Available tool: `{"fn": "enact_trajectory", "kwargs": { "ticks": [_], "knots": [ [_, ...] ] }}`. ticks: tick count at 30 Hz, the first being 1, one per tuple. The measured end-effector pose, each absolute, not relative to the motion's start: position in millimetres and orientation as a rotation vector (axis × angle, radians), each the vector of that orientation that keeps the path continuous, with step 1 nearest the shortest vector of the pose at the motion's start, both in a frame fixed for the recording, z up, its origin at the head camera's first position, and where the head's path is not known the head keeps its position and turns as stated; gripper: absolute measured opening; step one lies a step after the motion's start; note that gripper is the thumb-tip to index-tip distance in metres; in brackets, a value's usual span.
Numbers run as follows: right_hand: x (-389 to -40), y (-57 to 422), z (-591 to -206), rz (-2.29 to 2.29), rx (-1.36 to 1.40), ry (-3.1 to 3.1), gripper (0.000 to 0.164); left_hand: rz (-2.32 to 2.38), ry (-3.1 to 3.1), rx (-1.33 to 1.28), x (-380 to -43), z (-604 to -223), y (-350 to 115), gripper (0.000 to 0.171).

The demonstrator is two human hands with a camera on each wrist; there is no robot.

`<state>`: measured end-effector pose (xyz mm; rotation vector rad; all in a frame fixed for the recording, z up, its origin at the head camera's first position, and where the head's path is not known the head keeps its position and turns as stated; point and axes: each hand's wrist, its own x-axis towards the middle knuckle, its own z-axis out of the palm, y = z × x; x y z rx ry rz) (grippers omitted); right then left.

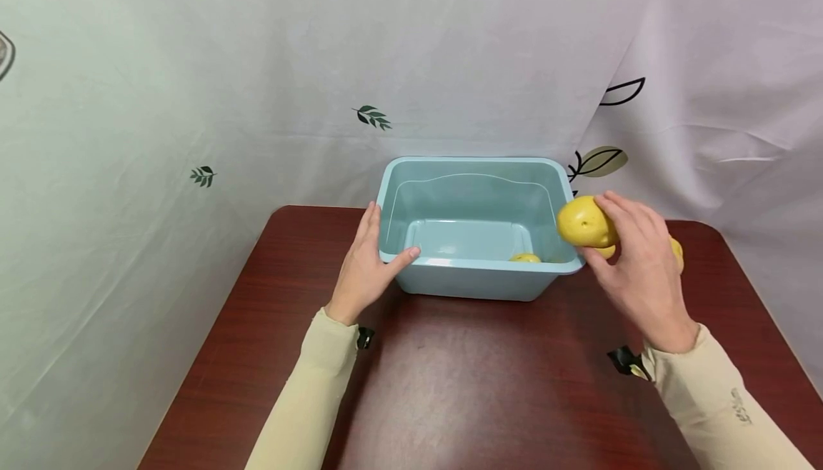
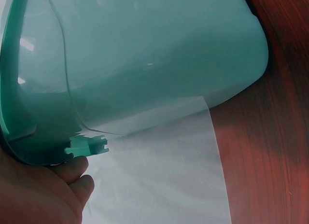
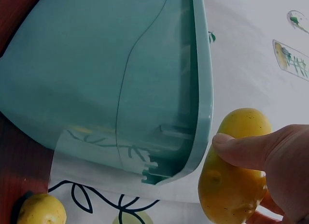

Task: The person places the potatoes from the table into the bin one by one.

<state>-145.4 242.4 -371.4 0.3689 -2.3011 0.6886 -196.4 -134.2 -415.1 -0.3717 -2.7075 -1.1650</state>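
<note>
A light blue plastic bin (image 1: 476,278) stands on the table. My left hand (image 1: 363,270) holds its front left corner, thumb over the front rim and fingers along the left side. In the left wrist view, bent fingertips (image 2: 83,178) show by the rim. At the bin's right rim, my right hand (image 1: 643,273) grips a yellow potato (image 1: 585,221) between thumb and fingers, raised beside the bin's edge. Another potato (image 1: 526,258) lies inside the bin, partly hidden by the front wall.
More potatoes lie right of the bin: one (image 1: 677,254) shows past my right hand, and one (image 3: 42,209) rests on the table in the right wrist view. The dark red wooden table (image 1: 450,377) backs onto a pale patterned cloth (image 1: 289,98) behind the bin.
</note>
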Motion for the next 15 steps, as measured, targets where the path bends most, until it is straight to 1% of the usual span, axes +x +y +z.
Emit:
{"fn": "enact_trajectory", "kwargs": {
  "ticks": [15],
  "knots": [
    [-148.9, 232.8, -371.2, 0.71, 0.4, -2.309, 0.078, -1.174, -2.699, -0.375, -196.2, -415.3, -134.1, 0.108]
  ]
}}
